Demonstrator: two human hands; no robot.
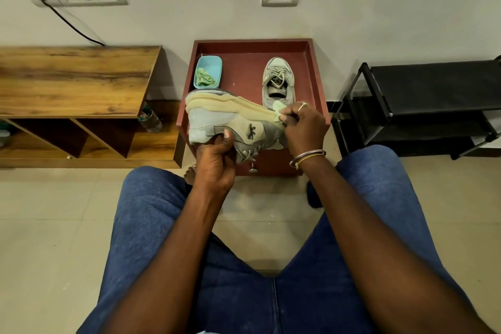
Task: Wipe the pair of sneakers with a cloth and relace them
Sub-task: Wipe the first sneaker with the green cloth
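Observation:
A grey sneaker [217, 122] with a cream sole is held on its side above the red-brown cabinet top [244, 65], sole facing away from me. My left hand [215, 163] grips it from below at the collar. My right hand [305, 125] pinches a small pale green cloth [278, 111] against the sole near the toe end. The second sneaker [278, 81] stands upright on the cabinet top with its laces in, toe toward the wall.
A light blue tub [209, 62] with green cloths inside sits at the cabinet top's left. A wooden shelf unit [76, 81] stands to the left, a black rack [423, 100] to the right. My knees in jeans fill the foreground.

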